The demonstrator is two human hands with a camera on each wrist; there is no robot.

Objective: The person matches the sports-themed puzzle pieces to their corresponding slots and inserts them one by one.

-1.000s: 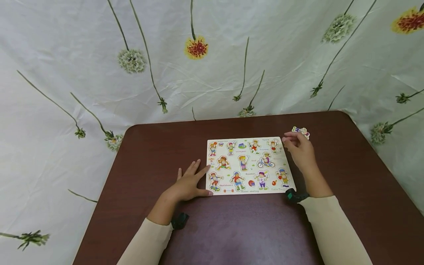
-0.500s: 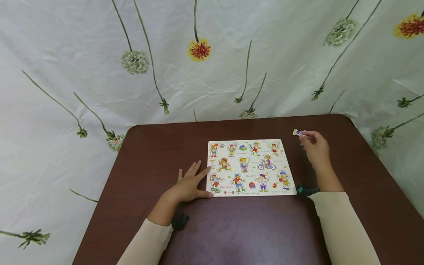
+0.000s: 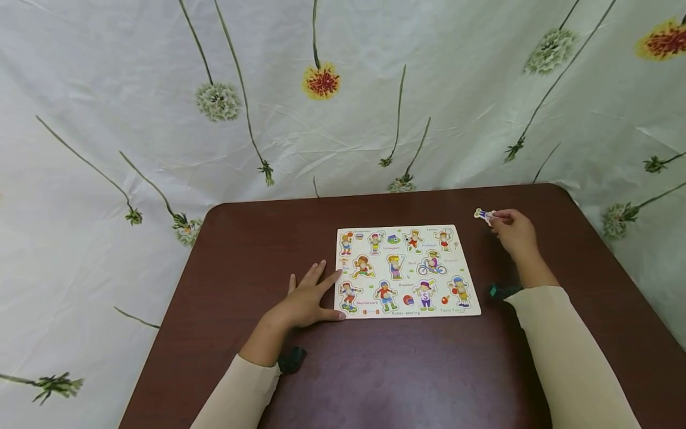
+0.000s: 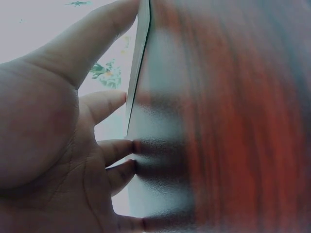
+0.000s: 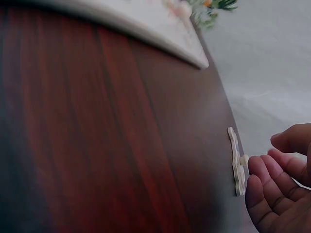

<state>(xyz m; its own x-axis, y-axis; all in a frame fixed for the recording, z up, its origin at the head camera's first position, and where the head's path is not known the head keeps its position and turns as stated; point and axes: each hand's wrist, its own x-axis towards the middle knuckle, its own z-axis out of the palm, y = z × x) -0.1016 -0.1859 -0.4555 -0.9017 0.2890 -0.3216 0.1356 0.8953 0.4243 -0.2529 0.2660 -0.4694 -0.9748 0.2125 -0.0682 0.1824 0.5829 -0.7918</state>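
My left hand (image 3: 305, 302) lies with spread, straight fingers at the left side of a white peg puzzle board (image 3: 408, 325). Its thumb and a finger touch the board's edge; in the left wrist view the thumb (image 4: 92, 43) lies along that edge. Beyond the board's upper right corner, my right hand (image 3: 517, 235) is at a small figure-shaped puzzle piece (image 3: 484, 215) on the table. In the right wrist view the piece (image 5: 236, 165) shows edge-on, with a pale knob (image 5: 244, 159) facing the fingertips. The thumb (image 5: 291, 137) stands apart from the fingers.
Several colourful sports figures, such as a cyclist (image 3: 431, 263) and a runner (image 3: 362, 266), sit in the board. The dark brown table (image 3: 257, 238) has rounded far corners. A white cloth (image 3: 348, 137) printed with flowers hangs behind it.
My right hand has moved right from the board's upper right corner to the puzzle piece, which has turned slightly. Now more of the piece shows beside the fingers. The left hand keeps its place.
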